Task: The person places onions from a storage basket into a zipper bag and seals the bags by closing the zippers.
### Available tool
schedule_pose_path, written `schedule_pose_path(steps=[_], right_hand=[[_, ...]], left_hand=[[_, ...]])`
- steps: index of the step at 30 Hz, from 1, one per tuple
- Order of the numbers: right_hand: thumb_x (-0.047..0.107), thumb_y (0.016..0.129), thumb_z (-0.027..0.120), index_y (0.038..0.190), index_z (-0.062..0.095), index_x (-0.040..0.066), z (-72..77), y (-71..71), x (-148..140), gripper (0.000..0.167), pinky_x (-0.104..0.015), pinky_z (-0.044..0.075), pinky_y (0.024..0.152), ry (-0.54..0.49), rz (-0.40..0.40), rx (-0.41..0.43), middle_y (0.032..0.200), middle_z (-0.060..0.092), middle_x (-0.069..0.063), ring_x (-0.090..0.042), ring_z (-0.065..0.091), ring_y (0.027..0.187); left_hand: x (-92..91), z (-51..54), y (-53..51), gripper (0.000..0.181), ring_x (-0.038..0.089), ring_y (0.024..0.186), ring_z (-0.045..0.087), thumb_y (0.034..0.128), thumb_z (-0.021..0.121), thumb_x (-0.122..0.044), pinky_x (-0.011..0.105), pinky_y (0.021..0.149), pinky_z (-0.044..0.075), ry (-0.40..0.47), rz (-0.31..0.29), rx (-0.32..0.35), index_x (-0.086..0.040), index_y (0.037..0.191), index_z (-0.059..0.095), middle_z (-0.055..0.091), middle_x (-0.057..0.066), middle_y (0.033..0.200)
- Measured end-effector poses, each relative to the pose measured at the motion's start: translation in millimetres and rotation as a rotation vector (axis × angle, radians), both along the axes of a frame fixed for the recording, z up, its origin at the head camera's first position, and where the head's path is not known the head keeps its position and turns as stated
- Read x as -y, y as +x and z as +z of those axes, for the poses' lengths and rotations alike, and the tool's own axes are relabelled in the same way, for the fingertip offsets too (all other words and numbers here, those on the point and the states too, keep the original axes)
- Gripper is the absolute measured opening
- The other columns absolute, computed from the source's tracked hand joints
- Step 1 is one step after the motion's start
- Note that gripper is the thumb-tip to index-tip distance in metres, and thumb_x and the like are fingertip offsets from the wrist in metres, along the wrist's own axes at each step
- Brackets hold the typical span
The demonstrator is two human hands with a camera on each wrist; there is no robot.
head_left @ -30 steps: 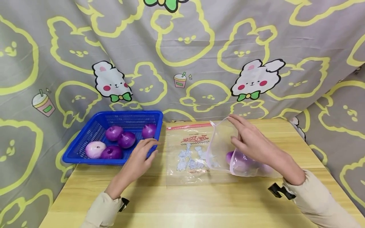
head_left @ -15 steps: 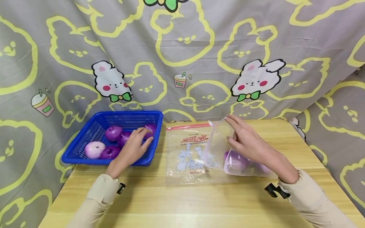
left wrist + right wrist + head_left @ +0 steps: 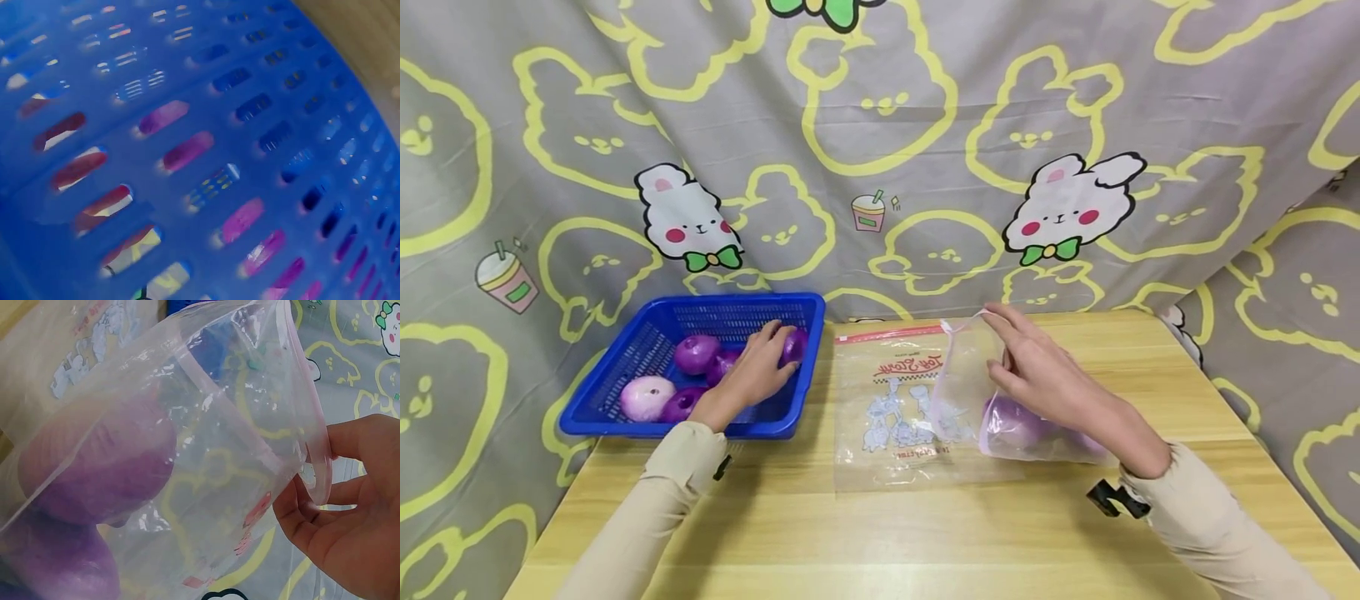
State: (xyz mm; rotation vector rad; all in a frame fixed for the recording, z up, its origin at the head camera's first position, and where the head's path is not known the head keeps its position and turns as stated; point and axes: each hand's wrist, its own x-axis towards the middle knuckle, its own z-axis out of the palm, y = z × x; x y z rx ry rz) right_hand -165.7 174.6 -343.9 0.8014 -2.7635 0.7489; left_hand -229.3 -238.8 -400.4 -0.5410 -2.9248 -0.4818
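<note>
My left hand [image 3: 757, 367] is inside the blue basket [image 3: 625, 429], its fingers curled round a purple onion [image 3: 794, 345] near the right wall. Several other onions lie to its left, among them a pale one [image 3: 647, 398]. In the left wrist view the perforated basket wall [image 3: 187, 125] fills the picture and hides the hand. My right hand [image 3: 1051, 372] pinches the rim of a clear bag [image 3: 966, 367], holding its mouth up and apart. Purple onions [image 3: 100, 459] lie inside that bag, seen through the plastic in the right wrist view.
A flat clear zip bag [image 3: 880, 467] with a red strip and blue print lies on the wooden table [image 3: 880, 542], between the basket and the held bag and partly under the latter. A grey patterned curtain [image 3: 925, 83] hangs behind the table.
My left hand has moved from over the basket's front edge into the basket and taken hold of the onion at the right. The right hand and its bag have shifted slightly left.
</note>
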Motion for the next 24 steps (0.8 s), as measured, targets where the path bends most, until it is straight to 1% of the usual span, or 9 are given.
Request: schedule_pose_path(steps=[4, 6, 8, 10, 12, 15, 19, 21, 24], right_hand=[[0.011, 0.092, 0.062, 0.151, 0.037, 0.0, -3.3, 1.7, 2.3, 0.065, -0.024, 0.045, 0.058, 0.026, -0.006, -0.023, 0.158, 0.03, -0.016, -0.006, 0.05, 0.071], [0.011, 0.092, 0.063, 0.15, 0.038, -0.001, -5.2, 3.2, 3.0, 0.065, -0.026, 0.045, 0.061, 0.03, 0.001, -0.042, 0.158, 0.031, -0.017, -0.005, 0.05, 0.071], [0.012, 0.092, 0.064, 0.15, 0.038, -0.001, -6.2, 4.5, 3.2, 0.065, -0.026, 0.045, 0.063, 0.031, 0.01, -0.055, 0.157, 0.032, -0.018, -0.004, 0.05, 0.071], [0.012, 0.092, 0.064, 0.15, 0.038, -0.001, -5.6, 5.6, 2.5, 0.065, -0.026, 0.046, 0.063, 0.026, 0.014, -0.044, 0.158, 0.032, -0.018, -0.004, 0.05, 0.071], [0.01, 0.092, 0.064, 0.15, 0.037, -0.001, -3.5, 6.3, 1.0, 0.065, -0.025, 0.046, 0.063, 0.01, 0.015, -0.02, 0.158, 0.03, -0.019, -0.005, 0.05, 0.072], [0.006, 0.092, 0.064, 0.151, 0.036, -0.002, 0.2, 6.9, -3.5, 0.066, -0.025, 0.047, 0.063, -0.02, 0.002, 0.007, 0.158, 0.029, -0.02, -0.007, 0.051, 0.073], [0.003, 0.091, 0.065, 0.15, 0.037, -0.002, 1.9, 6.0, -9.0, 0.065, -0.025, 0.048, 0.065, -0.056, -0.002, 0.006, 0.157, 0.031, -0.019, -0.009, 0.051, 0.074], [0.003, 0.091, 0.065, 0.149, 0.038, -0.002, 1.4, 5.7, -10.8, 0.065, -0.024, 0.048, 0.064, -0.066, -0.001, 0.0, 0.156, 0.032, -0.018, -0.009, 0.051, 0.074], [0.003, 0.091, 0.065, 0.149, 0.039, -0.002, 0.3, 4.6, -11.2, 0.064, -0.024, 0.048, 0.064, -0.074, -0.002, -0.008, 0.156, 0.034, -0.017, -0.009, 0.051, 0.074]], left_hand=[[-2.5, -0.9, -7.1, 0.064, 0.061, 0.132, 0.033, 0.0891, 0.068, -0.008, 0.067, 0.109, 0.029, -0.034, 0.002, 0.061, 0.005, 0.145, 0.042, 0.028, 0.035, 0.153], [-3.3, -0.3, -8.7, 0.069, 0.062, 0.133, 0.03, 0.0873, 0.069, -0.007, 0.069, 0.108, 0.028, -0.046, -0.009, 0.103, 0.002, 0.148, 0.039, 0.025, 0.034, 0.154], [-2.8, -0.4, -10.5, 0.074, 0.062, 0.134, 0.027, 0.0846, 0.071, -0.005, 0.07, 0.108, 0.026, -0.055, -0.035, 0.144, 0.002, 0.15, 0.036, 0.023, 0.036, 0.155], [-1.2, -0.4, -11.9, 0.077, 0.063, 0.135, 0.025, 0.0825, 0.071, -0.005, 0.071, 0.109, 0.023, -0.051, -0.062, 0.189, 0.003, 0.15, 0.035, 0.022, 0.038, 0.154], [1.2, -0.8, -13.4, 0.078, 0.064, 0.135, 0.025, 0.0813, 0.072, -0.005, 0.071, 0.109, 0.022, -0.053, -0.074, 0.22, 0.003, 0.15, 0.035, 0.023, 0.039, 0.152], [4.1, -1.3, -15.3, 0.07, 0.061, 0.131, 0.034, 0.0835, 0.073, -0.008, 0.07, 0.107, 0.028, -0.07, -0.078, 0.2, 0.003, 0.146, 0.042, 0.032, 0.038, 0.146], [6.3, -2.8, -14.6, 0.056, 0.055, 0.115, 0.049, 0.0864, 0.075, -0.012, 0.066, 0.097, 0.041, -0.119, -0.055, 0.115, -0.001, 0.137, 0.054, 0.046, 0.03, 0.13], [7.1, -3.7, -12.4, 0.053, 0.054, 0.108, 0.051, 0.086, 0.076, -0.012, 0.065, 0.091, 0.045, -0.133, -0.038, 0.09, -0.001, 0.135, 0.056, 0.047, 0.028, 0.122], [7.9, -5.1, -8.6, 0.054, 0.053, 0.103, 0.05, 0.0837, 0.078, -0.01, 0.064, 0.086, 0.047, -0.126, -0.017, 0.071, 0.0, 0.133, 0.057, 0.045, 0.029, 0.116]])
